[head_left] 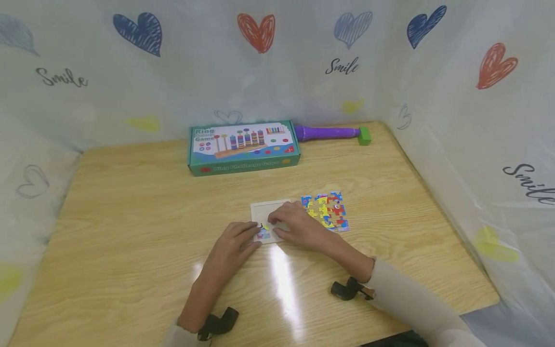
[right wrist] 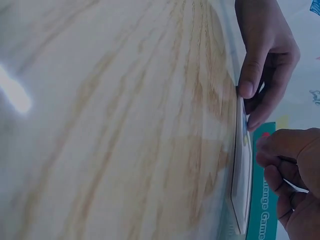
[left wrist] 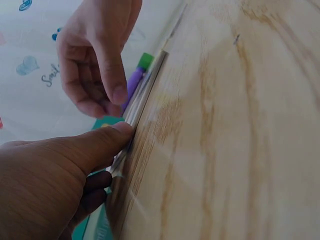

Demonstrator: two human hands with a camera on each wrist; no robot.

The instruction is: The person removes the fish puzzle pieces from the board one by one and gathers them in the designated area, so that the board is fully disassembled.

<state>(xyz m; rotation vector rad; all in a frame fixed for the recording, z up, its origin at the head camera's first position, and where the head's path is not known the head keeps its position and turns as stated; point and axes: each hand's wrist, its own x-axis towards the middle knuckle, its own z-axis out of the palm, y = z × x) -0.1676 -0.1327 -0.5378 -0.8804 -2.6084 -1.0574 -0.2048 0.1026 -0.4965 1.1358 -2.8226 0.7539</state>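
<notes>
A white puzzle tray [head_left: 270,206] lies flat on the table, with a few colourful pieces [head_left: 263,235] at its near left corner. My left hand [head_left: 232,246] holds that corner, thumb at the near edge and fingers at the left side; the left wrist view shows the thumb [left wrist: 112,137] against the tray edge. Over the tray hovers my right hand [head_left: 299,224], fingers loosely bent and a gap between thumb and forefinger. No piece shows in it. Right of the tray, partly behind that hand, several loose jigsaw pieces [head_left: 337,209] lie in rows, blue, yellow and red.
A green Ring Challenge Game box [head_left: 244,147] stands at the back of the table. To its right lie a purple stick-like object [head_left: 327,133] and a green block [head_left: 364,136]. A white curtain [head_left: 295,72] printed with hearts surrounds the wooden table [head_left: 143,207].
</notes>
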